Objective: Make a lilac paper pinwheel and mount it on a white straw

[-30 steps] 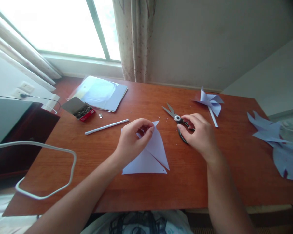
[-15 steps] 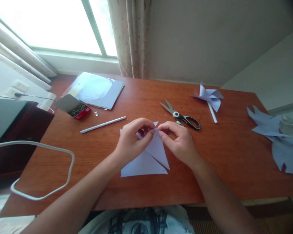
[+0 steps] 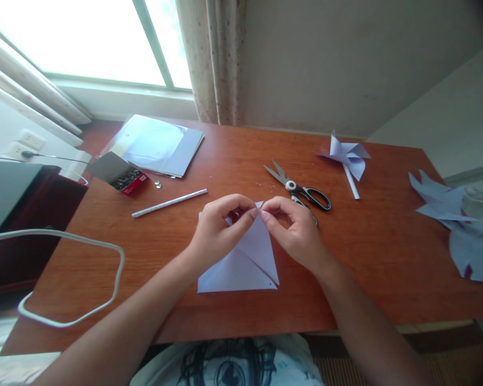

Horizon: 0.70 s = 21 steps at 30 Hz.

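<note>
Both forearms reach forward from the lower edge of the view and angle inward, bare to the elbow. The left hand (image 3: 217,230) is curled, knuckles up, thumb and forefinger pinched together at its tip. The right hand (image 3: 300,233) mirrors it, fingers bent and pinched. The fingertips of the two hands meet, nearly touching, in the middle.

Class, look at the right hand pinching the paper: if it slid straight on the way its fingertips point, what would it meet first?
The right hand points leftward, so it would almost at once meet the left hand, whose fingertips pinch the same folded paper.
</note>
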Tool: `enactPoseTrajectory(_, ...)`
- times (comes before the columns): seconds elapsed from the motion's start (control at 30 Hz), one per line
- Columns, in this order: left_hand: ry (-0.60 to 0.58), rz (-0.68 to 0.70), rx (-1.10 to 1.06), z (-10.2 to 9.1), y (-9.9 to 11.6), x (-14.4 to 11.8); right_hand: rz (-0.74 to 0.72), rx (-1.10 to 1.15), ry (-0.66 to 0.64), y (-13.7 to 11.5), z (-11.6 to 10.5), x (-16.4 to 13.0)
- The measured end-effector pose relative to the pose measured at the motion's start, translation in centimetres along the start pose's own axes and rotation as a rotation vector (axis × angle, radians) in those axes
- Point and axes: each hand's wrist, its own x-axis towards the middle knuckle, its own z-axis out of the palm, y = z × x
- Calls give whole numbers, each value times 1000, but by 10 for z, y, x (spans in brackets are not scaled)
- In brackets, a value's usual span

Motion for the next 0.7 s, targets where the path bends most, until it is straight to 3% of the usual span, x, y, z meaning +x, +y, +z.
enactPoseTrajectory(0.1,-3,0,5,0,0,0,46,78,13,0,0,0)
enactPoseTrajectory(0.27,157,16,86,-10,-4,6,153,273,62,1,-3,2)
enactPoseTrajectory(0.47,222,-52,96,-24,-13,17,228,484,143,5,-13,5)
enactPoseTrajectory(0.7,191,-208,-276,-26,-10,19,310,657,316,4,-22,10)
